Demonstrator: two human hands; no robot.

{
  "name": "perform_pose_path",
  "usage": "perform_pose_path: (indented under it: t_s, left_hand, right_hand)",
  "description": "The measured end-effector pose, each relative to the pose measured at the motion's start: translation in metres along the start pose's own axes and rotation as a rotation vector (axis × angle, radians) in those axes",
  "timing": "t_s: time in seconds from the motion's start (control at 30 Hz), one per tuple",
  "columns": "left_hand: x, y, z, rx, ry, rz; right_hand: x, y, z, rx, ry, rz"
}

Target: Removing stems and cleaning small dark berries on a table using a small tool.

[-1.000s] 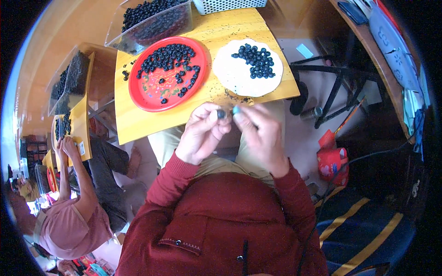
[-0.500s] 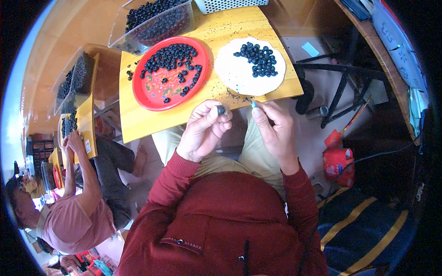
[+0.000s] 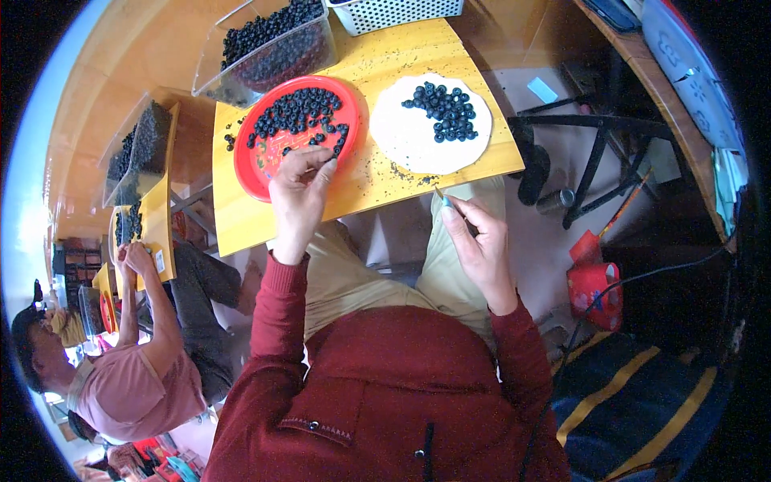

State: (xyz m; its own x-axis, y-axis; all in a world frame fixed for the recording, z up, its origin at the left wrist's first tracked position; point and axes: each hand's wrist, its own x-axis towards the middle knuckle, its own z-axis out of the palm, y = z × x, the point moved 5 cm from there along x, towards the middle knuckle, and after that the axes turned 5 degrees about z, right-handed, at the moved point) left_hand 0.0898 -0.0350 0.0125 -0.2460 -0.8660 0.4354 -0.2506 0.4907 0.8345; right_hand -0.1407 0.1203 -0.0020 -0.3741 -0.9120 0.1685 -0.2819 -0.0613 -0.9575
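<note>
My left hand is over the near right part of the red plate, its thumb and fingers closed together. A dark spot shows at the fingertips, but whether they grip a berry cannot be made out. Dark blue berries, apparently blueberries, lie on that plate. My right hand pinches a small thin-tipped tool with a teal part, just off the table's near edge. Beyond it sits a white scalloped plate bearing a cluster of similar berries.
A clear bin full of berries and a white perforated basket stand at the table's back. Dark crumbs litter the yellow table. Another person works at a table on the left. A red container stands on the right.
My left hand, which held a dark berry in front of the table, has moved left and forward to the red plate. My right hand has dropped slightly nearer, still with the tool.
</note>
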Motion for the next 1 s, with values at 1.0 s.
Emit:
perform_pose_path:
  t_s: [1.0]
  left_hand:
    - [0.038, 0.044, 0.138, 0.308, -0.497, 0.315]
  right_hand:
    - [-0.031, 0.05, -0.047, 0.12, 0.161, 0.192]
